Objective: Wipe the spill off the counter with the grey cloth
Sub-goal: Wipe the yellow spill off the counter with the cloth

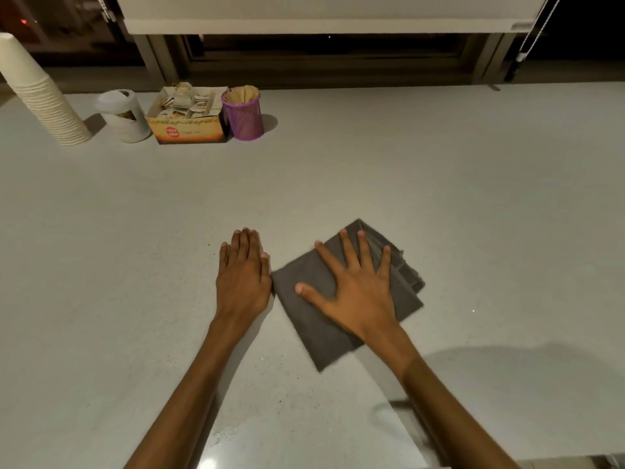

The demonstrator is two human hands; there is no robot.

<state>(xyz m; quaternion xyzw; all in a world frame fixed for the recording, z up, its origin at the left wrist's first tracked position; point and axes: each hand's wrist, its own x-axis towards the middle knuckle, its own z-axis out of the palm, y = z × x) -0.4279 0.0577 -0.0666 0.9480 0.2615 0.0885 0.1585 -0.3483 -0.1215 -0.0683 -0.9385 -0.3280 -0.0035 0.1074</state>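
Note:
A folded grey cloth (314,319) lies flat on the pale counter (406,170) near its front middle. My right hand (355,292) presses down on the cloth with fingers spread wide, palm flat, not gripping it. My left hand (241,275) rests flat on the bare counter just left of the cloth, fingers together, its thumb side almost touching the cloth's left corner. A faint wet sheen (223,438) shows on the counter near the front edge between my forearms.
At the back left stand a tall stack of paper cups (40,99), a white lidded container (123,115), an open cardboard box of sachets (187,116) and a purple mesh holder of wooden sticks (242,113). A window frame and blind run along the back.

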